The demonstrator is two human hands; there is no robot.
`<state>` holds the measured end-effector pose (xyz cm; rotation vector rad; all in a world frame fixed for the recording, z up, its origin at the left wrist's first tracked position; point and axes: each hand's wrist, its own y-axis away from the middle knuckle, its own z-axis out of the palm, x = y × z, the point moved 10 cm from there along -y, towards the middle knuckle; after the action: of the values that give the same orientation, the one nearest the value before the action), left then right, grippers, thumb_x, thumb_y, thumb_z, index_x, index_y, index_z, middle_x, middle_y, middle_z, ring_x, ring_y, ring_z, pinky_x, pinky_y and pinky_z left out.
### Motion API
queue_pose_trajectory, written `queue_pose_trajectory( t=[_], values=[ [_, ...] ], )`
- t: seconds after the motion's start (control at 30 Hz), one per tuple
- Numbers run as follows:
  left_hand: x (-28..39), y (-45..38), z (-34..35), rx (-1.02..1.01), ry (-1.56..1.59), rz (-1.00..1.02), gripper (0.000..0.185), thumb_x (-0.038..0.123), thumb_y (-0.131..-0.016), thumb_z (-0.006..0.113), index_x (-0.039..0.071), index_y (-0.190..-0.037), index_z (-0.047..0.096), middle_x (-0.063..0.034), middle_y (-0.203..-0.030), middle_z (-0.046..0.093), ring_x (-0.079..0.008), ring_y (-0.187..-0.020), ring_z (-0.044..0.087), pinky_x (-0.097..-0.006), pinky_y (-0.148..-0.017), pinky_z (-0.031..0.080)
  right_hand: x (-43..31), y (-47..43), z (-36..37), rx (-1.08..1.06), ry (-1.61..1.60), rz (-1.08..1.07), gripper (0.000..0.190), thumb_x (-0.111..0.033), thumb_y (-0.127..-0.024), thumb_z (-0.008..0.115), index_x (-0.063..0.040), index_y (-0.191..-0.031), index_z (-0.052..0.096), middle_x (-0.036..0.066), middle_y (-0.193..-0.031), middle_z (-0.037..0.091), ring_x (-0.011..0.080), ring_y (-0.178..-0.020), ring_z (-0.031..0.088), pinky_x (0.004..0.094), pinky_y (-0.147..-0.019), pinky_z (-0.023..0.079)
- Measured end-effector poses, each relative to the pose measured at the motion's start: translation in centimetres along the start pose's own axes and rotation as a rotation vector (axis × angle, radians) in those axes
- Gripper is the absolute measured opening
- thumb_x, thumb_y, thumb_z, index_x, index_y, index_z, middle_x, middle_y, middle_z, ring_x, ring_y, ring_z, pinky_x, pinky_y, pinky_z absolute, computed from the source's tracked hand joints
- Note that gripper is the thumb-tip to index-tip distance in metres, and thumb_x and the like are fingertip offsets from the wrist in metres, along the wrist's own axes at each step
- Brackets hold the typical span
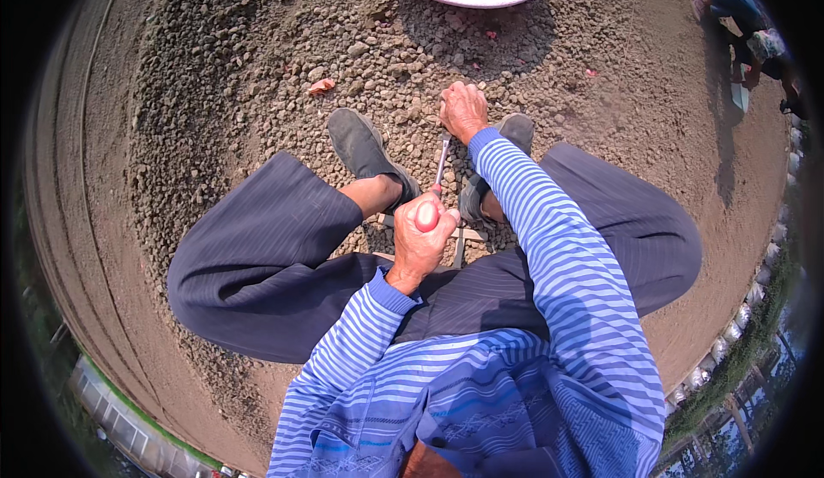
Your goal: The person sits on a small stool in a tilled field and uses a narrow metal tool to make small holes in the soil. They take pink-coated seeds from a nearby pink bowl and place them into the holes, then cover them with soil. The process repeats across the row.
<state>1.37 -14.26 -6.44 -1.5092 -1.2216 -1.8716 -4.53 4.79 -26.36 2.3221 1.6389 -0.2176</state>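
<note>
My left hand [421,236] is wrapped around the rounded red handle of a hand tool [442,161]. Its slim metal shaft points away from me, and its far end is at the soil beside my other hand. My right hand [463,111] reaches down to the lumpy soil [399,101] by my right shoe, its fingers curled; whether anything is in them is hidden. Beyond it, a pale pink bowl [496,2] holds many small red and whitish pieces, like cloves or seeds. A reddish scrap [321,86] lies on the soil past my left shoe.
My shoes [360,143] stand either side of the tool. Wooden slats [473,235] show between my legs. At the upper right another person [740,2] bends down by a pale container [740,95]. A long line [87,92] runs along the left; whitish bundles [734,330] edge the right.
</note>
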Motion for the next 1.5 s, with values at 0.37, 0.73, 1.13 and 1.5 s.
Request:
queue_pose_trajectory(
  t=[0.37, 0.73, 1.13, 1.5],
  values=[
    [-1.6, -0.7, -1.0, 0.039, 0.029, -0.024, 0.027, 0.011, -0.085, 0.068, 0.007, -0.066, 0.05, 0.0012, -0.058, 0.053, -0.0065, -0.053, 0.045, -0.0265, -0.051, 0.038, 10.7, -1.7, 1.2, -0.083, -0.469, 0.456, 0.031, -0.023, -0.077, 0.07, -0.013, -0.106, 0.078, 0.019, -0.108, 0.075, 0.037, -0.105, 0.071, 0.0431, -0.093, 0.055],
    [-1.2, -0.5, 2.2, -0.041, -0.176, -0.01, 0.025, 0.013, -0.082, 0.075, 0.0, -0.072, 0.056, -0.0137, -0.064, 0.056, -0.03, -0.056, 0.052, -0.0407, -0.063, 0.048, 10.0, -8.6, -4.8, -0.024, -0.387, 0.584, 0.071, -0.021, -0.079, 0.073, -0.002, -0.143, 0.049, 0.036, -0.132, 0.055, 0.0501, -0.123, 0.056, 0.0483, -0.104, 0.048],
    [-0.1, -1.2, 2.5, -0.052, -0.115, -0.048, 0.027, 0.009, -0.082, 0.075, 0.001, -0.07, 0.052, -0.0131, -0.066, 0.051, -0.029, -0.059, 0.052, -0.0402, -0.06, 0.043, 3.6, -19.8, 1.9, -0.216, -0.538, 0.482, 0.067, -0.032, -0.084, 0.066, -0.001, -0.14, 0.048, 0.031, -0.131, 0.061, 0.0451, -0.123, 0.059, 0.0432, -0.103, 0.049],
    [0.4, -1.3, 3.2, -0.063, -0.097, 0.011, 0.026, 0.009, -0.08, 0.076, 0.001, -0.071, 0.053, -0.0121, -0.066, 0.05, -0.0287, -0.059, 0.053, -0.0405, -0.059, 0.044, -5.3, -17.0, -13.2, 0.444, -0.343, -0.286, 0.024, -0.015, -0.088, 0.069, -0.008, -0.111, 0.069, 0.014, -0.096, 0.072, 0.0339, -0.092, 0.071, 0.0407, -0.082, 0.057]
  ],
)
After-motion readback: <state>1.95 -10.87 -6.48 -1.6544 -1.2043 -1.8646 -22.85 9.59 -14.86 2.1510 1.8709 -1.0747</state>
